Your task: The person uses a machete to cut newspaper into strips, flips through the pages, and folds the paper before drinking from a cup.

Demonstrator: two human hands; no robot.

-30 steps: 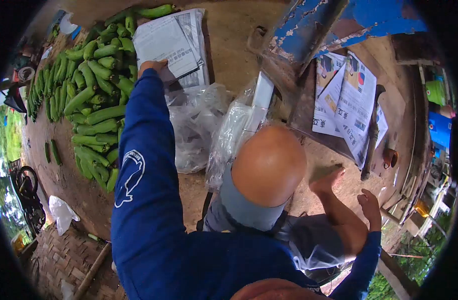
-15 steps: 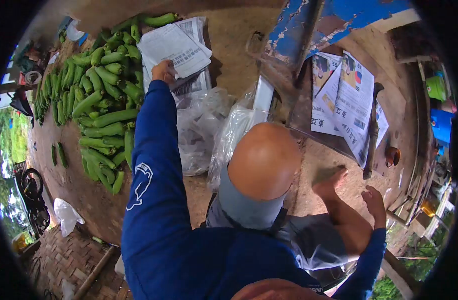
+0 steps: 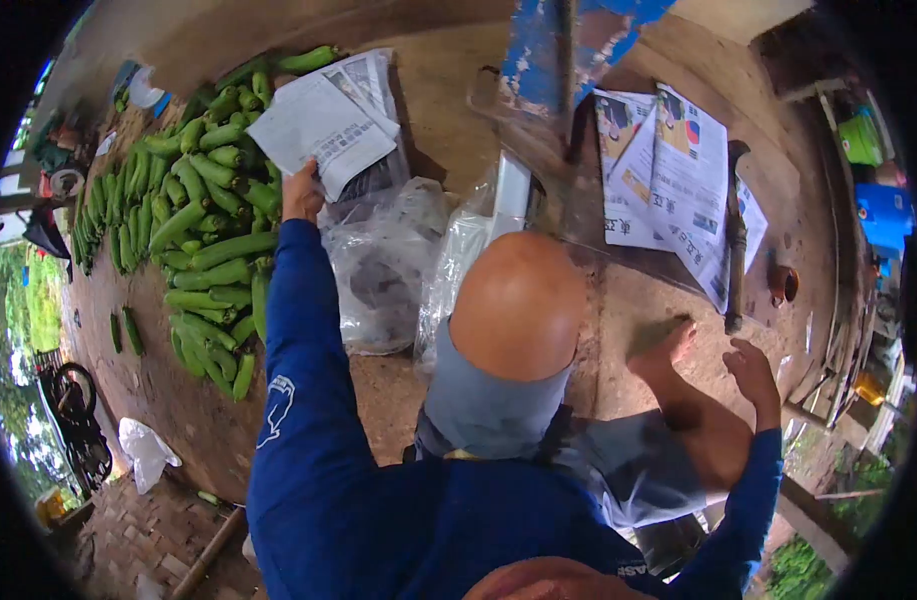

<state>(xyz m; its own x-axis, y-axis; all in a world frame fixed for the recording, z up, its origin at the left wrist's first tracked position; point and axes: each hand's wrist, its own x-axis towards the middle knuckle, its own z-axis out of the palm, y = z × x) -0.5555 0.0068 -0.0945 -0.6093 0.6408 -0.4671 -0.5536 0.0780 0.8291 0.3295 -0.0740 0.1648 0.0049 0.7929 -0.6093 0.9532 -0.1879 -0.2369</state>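
Observation:
My left hand [image 3: 303, 192] pinches the near edge of folded newspaper sheets [image 3: 313, 125], which lie over more newspaper [image 3: 373, 85] beside the gourd pile. Long green gourds [image 3: 223, 250] are heaped just left of that hand. Clear plastic bags [image 3: 383, 270] lie crumpled below the newspaper, close to my left forearm. My right hand [image 3: 752, 372] holds nothing; its fingers are loosely bent and apart, beside my bare foot. Above it lies a long tool with a wooden handle [image 3: 735, 265], across more newspapers [image 3: 668, 180] on the right.
A peeling blue board [image 3: 598, 45] stands at the top. A brown cup [image 3: 782, 284] sits on the right. Two small gourds [image 3: 132, 330] lie apart from the heap. A white plastic bag [image 3: 146, 452] rests at lower left, near a woven mat [image 3: 143, 530].
My left hand has shifted left and nearer to me, with the top newspaper sheets turning and sliding toward the gourds. The whole view has moved slightly. My right hand stays by the foot.

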